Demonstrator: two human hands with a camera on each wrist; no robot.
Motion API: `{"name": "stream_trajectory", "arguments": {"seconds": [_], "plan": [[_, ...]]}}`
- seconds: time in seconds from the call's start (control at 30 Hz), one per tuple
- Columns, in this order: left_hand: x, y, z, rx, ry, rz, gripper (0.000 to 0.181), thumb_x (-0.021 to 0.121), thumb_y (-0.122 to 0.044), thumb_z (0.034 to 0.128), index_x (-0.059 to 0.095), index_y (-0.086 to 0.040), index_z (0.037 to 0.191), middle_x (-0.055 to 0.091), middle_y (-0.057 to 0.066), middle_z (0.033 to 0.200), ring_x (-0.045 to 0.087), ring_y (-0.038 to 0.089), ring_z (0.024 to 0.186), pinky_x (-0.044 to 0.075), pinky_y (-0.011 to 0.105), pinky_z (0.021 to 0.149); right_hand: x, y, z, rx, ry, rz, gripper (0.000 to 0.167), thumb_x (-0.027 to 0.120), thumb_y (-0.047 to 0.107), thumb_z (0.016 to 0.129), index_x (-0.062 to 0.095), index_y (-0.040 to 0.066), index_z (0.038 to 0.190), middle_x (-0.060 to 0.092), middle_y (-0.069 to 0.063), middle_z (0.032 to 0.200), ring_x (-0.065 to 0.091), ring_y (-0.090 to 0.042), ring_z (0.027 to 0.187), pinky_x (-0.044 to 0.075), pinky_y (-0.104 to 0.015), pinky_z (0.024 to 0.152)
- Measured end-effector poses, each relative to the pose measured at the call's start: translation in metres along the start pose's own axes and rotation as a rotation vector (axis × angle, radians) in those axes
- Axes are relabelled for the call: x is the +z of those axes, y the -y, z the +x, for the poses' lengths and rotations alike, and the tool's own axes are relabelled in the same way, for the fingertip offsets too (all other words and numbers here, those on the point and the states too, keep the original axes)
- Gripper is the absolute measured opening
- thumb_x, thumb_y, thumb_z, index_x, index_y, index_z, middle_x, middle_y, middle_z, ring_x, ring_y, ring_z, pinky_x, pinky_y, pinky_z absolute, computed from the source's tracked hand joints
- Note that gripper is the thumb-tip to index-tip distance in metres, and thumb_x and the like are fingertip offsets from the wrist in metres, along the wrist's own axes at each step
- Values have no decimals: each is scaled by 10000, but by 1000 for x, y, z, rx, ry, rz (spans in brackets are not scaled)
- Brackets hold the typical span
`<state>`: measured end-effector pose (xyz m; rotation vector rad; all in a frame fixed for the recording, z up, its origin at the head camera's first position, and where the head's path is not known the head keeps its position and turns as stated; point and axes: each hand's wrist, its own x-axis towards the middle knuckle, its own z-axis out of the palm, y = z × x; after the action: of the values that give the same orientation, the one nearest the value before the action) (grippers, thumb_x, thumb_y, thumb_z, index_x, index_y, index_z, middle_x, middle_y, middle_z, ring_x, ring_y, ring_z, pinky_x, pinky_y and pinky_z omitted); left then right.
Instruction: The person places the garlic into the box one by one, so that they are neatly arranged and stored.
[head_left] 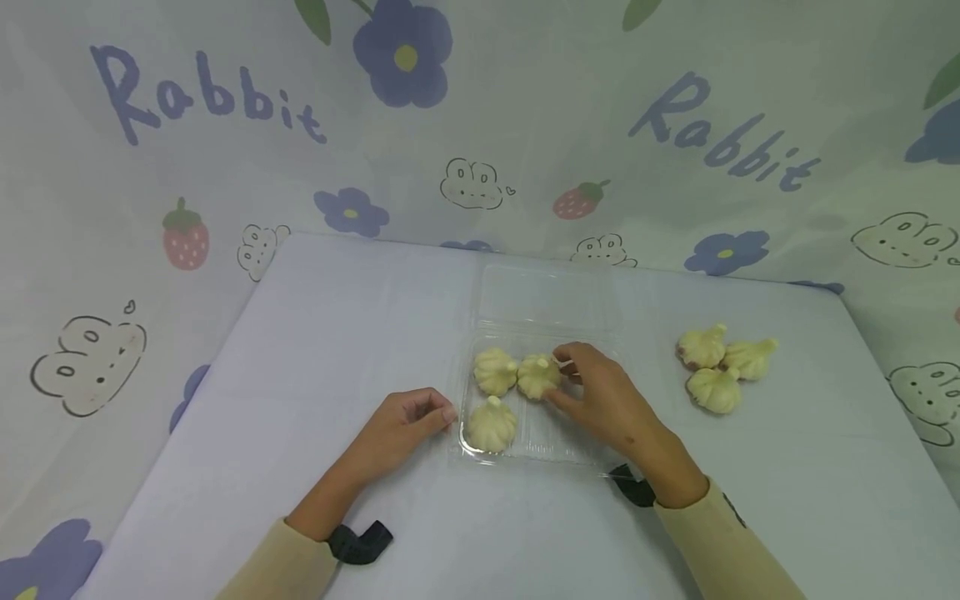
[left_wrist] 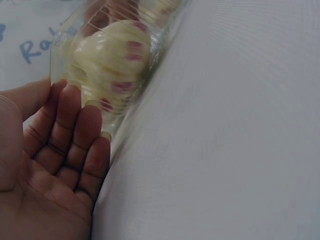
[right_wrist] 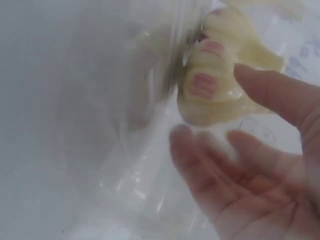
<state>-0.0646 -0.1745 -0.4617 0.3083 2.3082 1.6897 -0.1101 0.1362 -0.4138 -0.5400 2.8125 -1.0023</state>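
A: Where is the right hand (head_left: 603, 400)?
B: Over the clear container (head_left: 551, 446), with its fingers and thumb parted around a garlic bulb (head_left: 537, 379). That bulb sits in the back part of the container. The right wrist view shows a gap between the lower fingers and the bulb; I cannot tell whether the thumb touches it.
A: And the left hand (head_left: 408, 429)?
B: At the container's left edge, thumb and forefinger pinching the rim, the other fingers bent beside the wall.
A: What else does the container hold?
B: A rear-left bulb (head_left: 493, 372), just beside the first one, and a front-left bulb (head_left: 491, 427) in the near corner. Ribbed plastic shows to the right of that.
A: The lid (head_left: 547, 296)?
B: Folded back on the far side, lying on the white worktop (head_left: 337, 333).
A: Any other garlic?
B: Yes, a cluster of three bulbs (head_left: 715, 390) on the worktop, well apart to the right.
A: And behind?
B: A cloth (head_left: 525, 100) printed with flowers, strawberries and "Rabbit".
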Motion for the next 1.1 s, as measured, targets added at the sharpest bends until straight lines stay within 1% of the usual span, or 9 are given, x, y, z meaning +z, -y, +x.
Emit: {"name": "stream_trajectory", "arguments": {"seconds": [0.27,0.37,0.57,0.73,0.9,1.1], "plan": [[0,0,1,10,2,2,189,671,-245,1041,740,-75,996,699,43,917,629,221,902,499,284,792,-7,-1,-3,-7,-7,-5,573,837,131,909,551,-2,1387,613,-181,1366,685,-362,1145,557,-478,944],[0,1,1,10,1,1,189,672,-246,1040,740,-75,999,700,41,919,629,218,908,498,282,796,-10,-1,-6,-12,-13,-35,576,837,164,916,557,12,1396,620,-168,1364,678,-361,1151,554,-487,944],[0,1,1,13,1,0,194,667,-251,1044,742,-77,1005,703,37,924,632,220,919,498,283,806,-18,1,-13,-50,-30,-102,579,834,244,924,584,20,1395,632,-146,1364,658,-366,1164,547,-510,938],[0,1,1,11,-4,3,194,667,-250,1044,741,-75,1002,701,39,922,631,216,913,496,282,802,-25,3,-18,-78,-31,-134,580,824,286,932,590,41,1403,628,-116,1390,630,-350,1237,529,-517,972],[0,1,0,3,-2,1,181,671,-246,1041,742,-83,1002,701,36,927,633,214,922,500,279,812,-32,4,-26,-105,-42,-162,563,816,278,939,587,53,1401,625,-106,1396,619,-336,1260,518,-527,989],[0,1,1,9,-4,-1,181,669,-245,1042,740,-84,999,700,40,928,631,213,924,500,278,813,-44,3,-37,-131,-62,-174,543,805,270,950,588,65,1404,623,-94,1402,615,-327,1265,514,-535,987]]}}
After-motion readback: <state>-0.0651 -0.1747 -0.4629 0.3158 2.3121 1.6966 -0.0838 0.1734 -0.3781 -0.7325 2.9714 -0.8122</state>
